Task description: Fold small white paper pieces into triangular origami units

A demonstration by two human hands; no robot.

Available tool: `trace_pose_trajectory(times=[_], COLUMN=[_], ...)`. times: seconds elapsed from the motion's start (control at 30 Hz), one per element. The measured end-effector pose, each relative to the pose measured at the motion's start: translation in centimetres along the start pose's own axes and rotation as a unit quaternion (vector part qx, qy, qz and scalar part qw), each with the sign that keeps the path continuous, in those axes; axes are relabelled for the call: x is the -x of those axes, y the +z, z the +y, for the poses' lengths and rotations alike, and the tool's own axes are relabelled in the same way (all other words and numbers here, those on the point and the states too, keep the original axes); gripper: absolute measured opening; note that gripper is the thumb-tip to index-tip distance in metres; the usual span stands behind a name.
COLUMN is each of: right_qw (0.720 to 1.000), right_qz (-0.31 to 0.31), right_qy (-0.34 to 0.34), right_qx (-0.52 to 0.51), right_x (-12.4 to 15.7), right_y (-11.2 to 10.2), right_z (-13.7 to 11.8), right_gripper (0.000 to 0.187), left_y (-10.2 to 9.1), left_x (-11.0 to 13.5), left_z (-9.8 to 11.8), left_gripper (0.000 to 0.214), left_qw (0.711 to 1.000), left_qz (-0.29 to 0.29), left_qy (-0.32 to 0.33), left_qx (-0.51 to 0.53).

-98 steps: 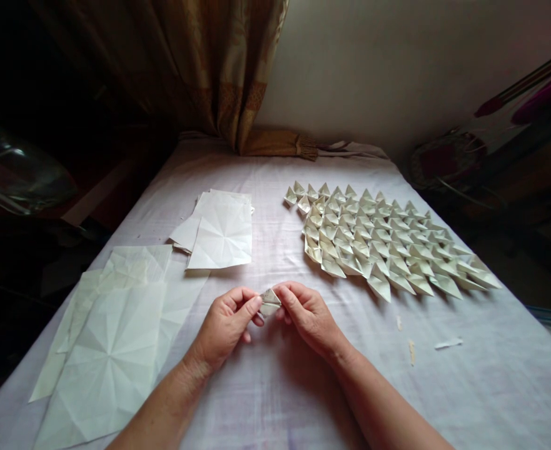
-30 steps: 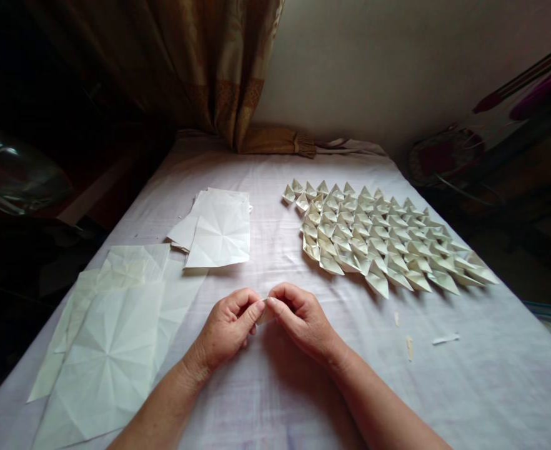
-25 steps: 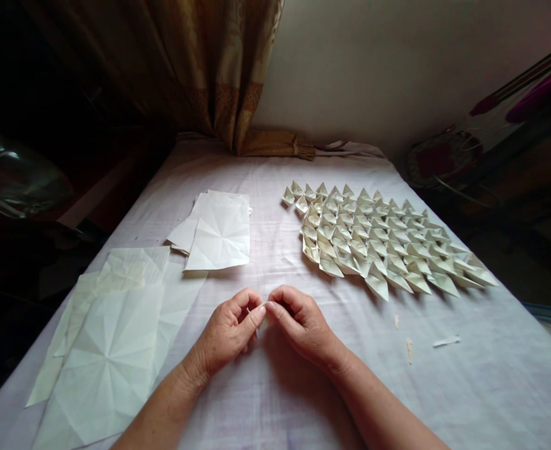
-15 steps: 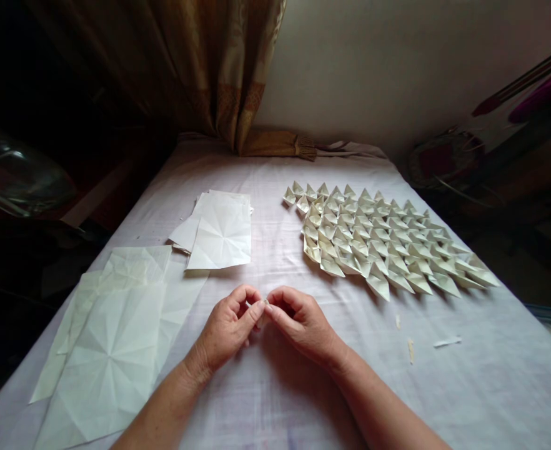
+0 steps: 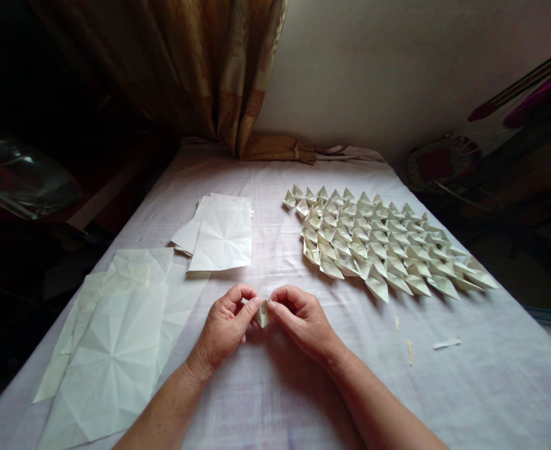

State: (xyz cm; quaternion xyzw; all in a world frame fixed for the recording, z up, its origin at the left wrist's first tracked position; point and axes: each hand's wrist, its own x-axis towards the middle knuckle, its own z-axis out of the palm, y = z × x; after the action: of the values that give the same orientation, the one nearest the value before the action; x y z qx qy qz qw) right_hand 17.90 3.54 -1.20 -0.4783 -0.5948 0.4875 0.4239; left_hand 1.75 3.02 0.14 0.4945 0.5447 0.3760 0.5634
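Observation:
Between my two hands is a small folded piece of paper [image 5: 263, 314], pale and partly hidden by fingers. My left hand [image 5: 231, 319] pinches its left side between thumb and fingers. On the opposite side, my right hand [image 5: 298, 315] grips it in the same way. Both hands are just above the cloth-covered table. To the right of them stand many folded paper boats [image 5: 378, 237], packed in slanting rows. Creased white paper sheets [image 5: 223, 234] lie in a stack beyond my left hand.
Larger creased sheets [image 5: 116, 356] overlap at the near left. Right of my hands lie a white paper strip [image 5: 446, 344] and small yellowish scraps [image 5: 410, 353]. A gold curtain [image 5: 228, 94] hangs down to the far edge of the table [image 5: 341, 387].
The folded paper between my fingertips now shows more of its face, and my fingertips sit slightly farther apart. The sheets and boats remain in place.

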Motion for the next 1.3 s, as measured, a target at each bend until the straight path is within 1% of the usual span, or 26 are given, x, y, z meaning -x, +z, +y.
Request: trace_pose_trajectory(times=[0.1,0.23,0.33,0.4,0.47,0.6,0.67,0.77,0.8,0.87,0.93,0.97,1.07,1.1,1.13,1.2,1.3], right_qw=[1.0,0.999,0.998,0.996,0.992,0.963,0.955,0.951,0.949,0.947,0.946,0.944,0.937,0.934,0.93,0.921,0.91], right_qz=[0.009,0.029,0.06,0.078,0.088,0.113,0.112,0.093,0.088,0.077,0.069,0.063,0.021,0.002,-0.015,-0.034,-0.032], right_qy=[0.011,-0.01,-0.024,-0.029,-0.047,-0.117,-0.127,-0.122,-0.121,-0.117,-0.118,-0.125,-0.157,-0.164,-0.165,-0.163,-0.169], right_qx=[-0.028,-0.026,-0.01,0.02,0.079,0.213,0.242,0.27,0.277,0.288,0.295,0.298,0.311,0.319,0.329,0.351,0.376], right_x=[-0.1,-0.3,-0.4,-0.5,-0.6,-0.6,-0.6,-0.6,-0.6,-0.6,-0.5,-0.5,-0.2,-0.1,0.0,0.0,-0.1], right_y=[-0.2,-0.4,-0.6,-0.8,-1.0,-1.4,-1.5,-1.5,-1.5,-1.6,-1.6,-1.7,-1.6,-1.6,-1.5,-1.4,-1.4], right_z=[-0.2,-0.2,0.1,0.2,0.3,0.5,0.7,1.0,1.1,1.2,1.2,1.1,0.7,0.7,0.6,0.7,0.9], right_gripper=[0.017,0.017,0.017,0.017,0.014,0.008,0.008,0.008,0.008,0.009,0.009,0.013,0.036,0.04,0.04,0.032,0.017], left_y=[0.0,-0.2,-0.4,-0.6,-0.7,-1.2,-1.5,-1.8,-1.9,-1.9,-1.7,-1.6,-1.4,-1.4,-1.4,-1.4,-1.4], left_x=[-0.1,-0.3,-0.5,-0.7,-0.8,-0.8,-0.7,-0.5,-0.4,-0.2,0.0,0.0,0.1,0.1,0.1,0.1,0.1], left_z=[0.1,-0.1,-0.2,-0.3,-0.5,-0.8,-0.8,-0.6,-0.5,-0.3,-0.2,-0.2,-0.2,-0.3,-0.3,-0.4,-0.5], left_gripper=[0.034,0.035,0.03,0.025,0.021,0.014,0.011,0.023,0.026,0.026,0.02,0.018,0.012,0.011,0.011,0.012,0.013], left_qw=[1.0,0.998,0.994,0.989,0.981,0.959,0.938,0.893,0.878,0.858,0.85,0.848,0.841,0.838,0.835,0.829,0.82], left_qz=[0.018,0.056,0.093,0.118,0.138,0.159,0.147,0.075,0.052,0.026,0.019,0.017,0.014,0.013,0.012,0.013,0.016], left_qy=[0.015,0.027,0.048,0.076,0.1,0.115,0.152,0.245,0.267,0.283,0.282,0.28,0.276,0.279,0.284,0.296,0.312], left_qx=[0.015,0.009,-0.019,-0.05,-0.093,-0.206,-0.274,-0.369,-0.394,-0.427,-0.445,-0.45,-0.464,-0.468,-0.471,-0.475,-0.48])
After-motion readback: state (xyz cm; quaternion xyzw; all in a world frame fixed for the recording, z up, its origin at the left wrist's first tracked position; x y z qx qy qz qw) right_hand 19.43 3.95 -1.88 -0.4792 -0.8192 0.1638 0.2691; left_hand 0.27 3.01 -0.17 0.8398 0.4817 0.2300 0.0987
